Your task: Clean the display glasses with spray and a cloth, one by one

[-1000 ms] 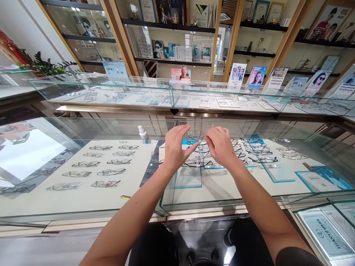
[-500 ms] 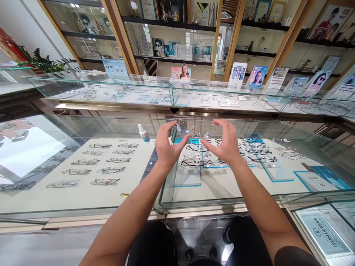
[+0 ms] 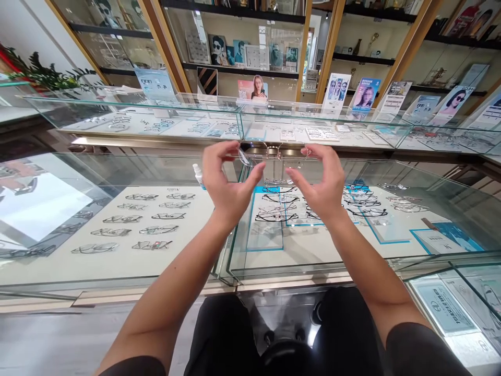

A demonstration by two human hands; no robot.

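Observation:
A thin-rimmed pair of eyeglasses (image 3: 279, 151) is held up in front of me, above the glass counter. My left hand (image 3: 229, 180) grips its left end, where a clear lens catches the light by the fingertips. Curled round the other end is my right hand (image 3: 321, 183), its index finger at the frame and its thumb lower down. The thin rims blend into the background, so their exact outline is hard to make out. Below the hands, several dark-framed glasses (image 3: 277, 217) lie in rows under the counter's glass.
A white spray bottle (image 3: 198, 174) stands behind my left hand. More glasses (image 3: 168, 215) lie in the left counter section, beside a bright mirror (image 3: 47, 201). Beyond is a second glass showcase (image 3: 156, 104) with display cards (image 3: 335, 94) on top. Shelves (image 3: 238, 73) line the back.
Both hands have risen with the eyeglasses, and the left hand has shifted left. The eyeglasses now appear higher, against the far showcase's lower edge. The camera view has tilted down slightly.

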